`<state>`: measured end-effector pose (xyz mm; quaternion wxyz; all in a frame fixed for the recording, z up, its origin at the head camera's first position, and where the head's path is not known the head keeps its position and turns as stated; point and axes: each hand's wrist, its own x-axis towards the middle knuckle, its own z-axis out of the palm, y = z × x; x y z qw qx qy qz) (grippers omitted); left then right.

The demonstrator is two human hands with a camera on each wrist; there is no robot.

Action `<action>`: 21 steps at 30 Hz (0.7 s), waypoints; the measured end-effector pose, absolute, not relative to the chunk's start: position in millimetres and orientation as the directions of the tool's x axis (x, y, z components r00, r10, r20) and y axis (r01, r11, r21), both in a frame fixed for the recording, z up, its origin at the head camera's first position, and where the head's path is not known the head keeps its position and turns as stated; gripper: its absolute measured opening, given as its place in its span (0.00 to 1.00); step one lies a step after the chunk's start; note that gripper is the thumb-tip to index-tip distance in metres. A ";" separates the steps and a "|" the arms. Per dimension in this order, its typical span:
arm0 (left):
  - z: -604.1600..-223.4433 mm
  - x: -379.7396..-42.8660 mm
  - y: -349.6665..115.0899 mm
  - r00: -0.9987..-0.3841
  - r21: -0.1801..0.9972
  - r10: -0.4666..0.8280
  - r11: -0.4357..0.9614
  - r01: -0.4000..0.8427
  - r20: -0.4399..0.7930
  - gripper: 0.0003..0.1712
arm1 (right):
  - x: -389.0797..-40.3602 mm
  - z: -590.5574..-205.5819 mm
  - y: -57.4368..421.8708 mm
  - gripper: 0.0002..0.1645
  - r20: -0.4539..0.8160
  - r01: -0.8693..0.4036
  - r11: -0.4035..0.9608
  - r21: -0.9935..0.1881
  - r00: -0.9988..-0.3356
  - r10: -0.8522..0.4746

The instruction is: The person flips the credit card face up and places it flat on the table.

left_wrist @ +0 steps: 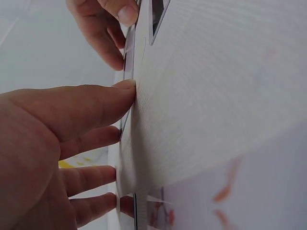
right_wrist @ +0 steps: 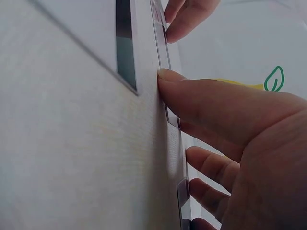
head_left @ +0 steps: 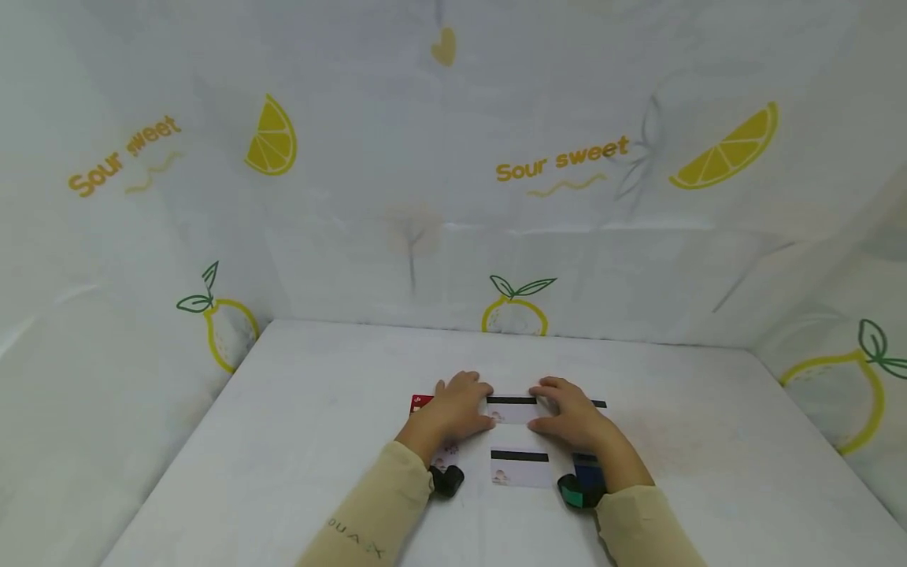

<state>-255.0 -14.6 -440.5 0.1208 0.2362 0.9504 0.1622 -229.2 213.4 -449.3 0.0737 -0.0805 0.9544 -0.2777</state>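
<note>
Left grip and right grip on one thin card

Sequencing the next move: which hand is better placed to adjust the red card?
Left, probably: the left hand partly hides the red card; the right hand is at the right end of the far middle card.

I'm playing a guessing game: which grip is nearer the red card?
Left. The left grip partly covers the red card in the head view; the right grip is farther away, beyond the white card between them.
</note>
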 end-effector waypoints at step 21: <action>-442.3 -254.2 -11.3 -0.866 0.347 0.464 0.856 0.384 -0.185 0.31 | -235.1 -450.1 210.7 0.30 -0.104 -0.081 0.838 -0.539 -0.981 -0.162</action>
